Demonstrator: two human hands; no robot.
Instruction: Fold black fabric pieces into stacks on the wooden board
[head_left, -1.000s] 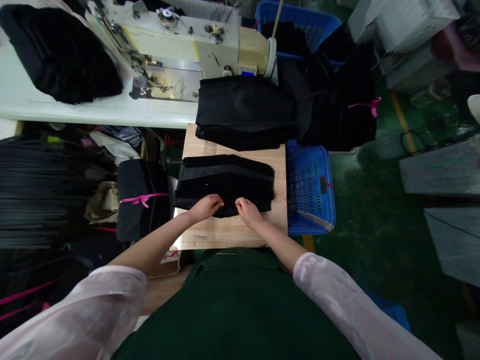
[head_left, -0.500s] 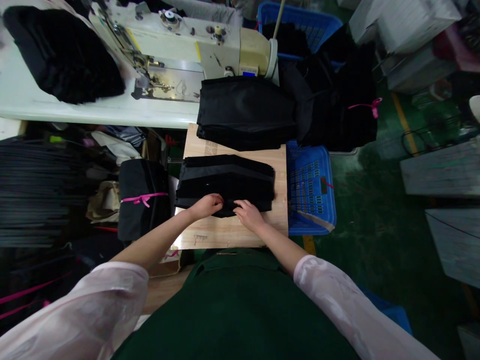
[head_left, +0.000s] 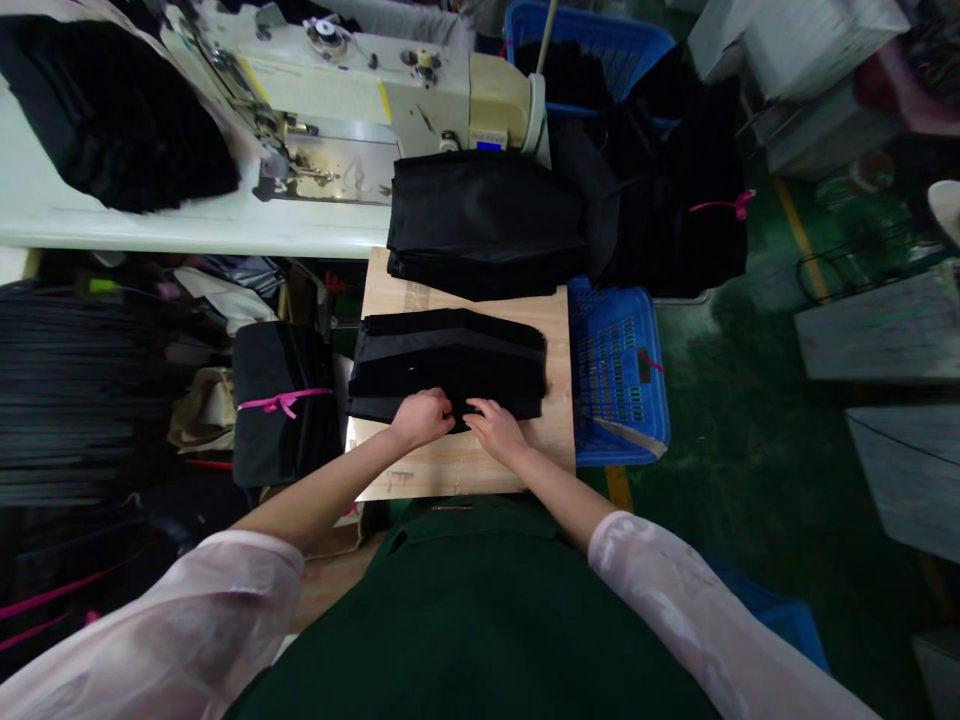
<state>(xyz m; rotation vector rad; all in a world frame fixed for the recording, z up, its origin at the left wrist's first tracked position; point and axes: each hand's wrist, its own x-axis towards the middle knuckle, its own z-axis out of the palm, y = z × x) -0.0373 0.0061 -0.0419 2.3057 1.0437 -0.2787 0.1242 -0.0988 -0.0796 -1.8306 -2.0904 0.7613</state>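
A green-painted factory floor (head_left: pixel 750 420), glossy and worn in patches, is seen around a pale wooden counter (head_left: pixel 457 465) with a visible grain. On the counter, a flat stack of black cloth (head_left: pixel 446 360) is laid, its soft layers folded into a broad, angular shape with a slight sheen. The near edge of the stack is covered by the left hand (head_left: pixel 424 418) and the right hand (head_left: pixel 499 430), which are held close together but not touching. The fingers are curved down onto the cloth rather than spread wide, though whether any layer is pinched cannot be told.

Beyond the counter, a thicker folded pile of black fabric (head_left: pixel 484 225) is placed, partly resting on its far edge. Farther off stands a cream-coloured industrial sewing machine (head_left: pixel 390 90), mounted on a white table (head_left: pixel 150 225). To the right of the counter, a blue plastic basket (head_left: pixel 615 380) with a slotted base is positioned. To its left, a black bundle (head_left: pixel 281 420) is bound with a pink ribbon (head_left: pixel 281 402). Nearest the camera, a dark green apron (head_left: pixel 465 620) is worn, and the forearms emerge from sheer, pale pink sleeves (head_left: pixel 675 600).
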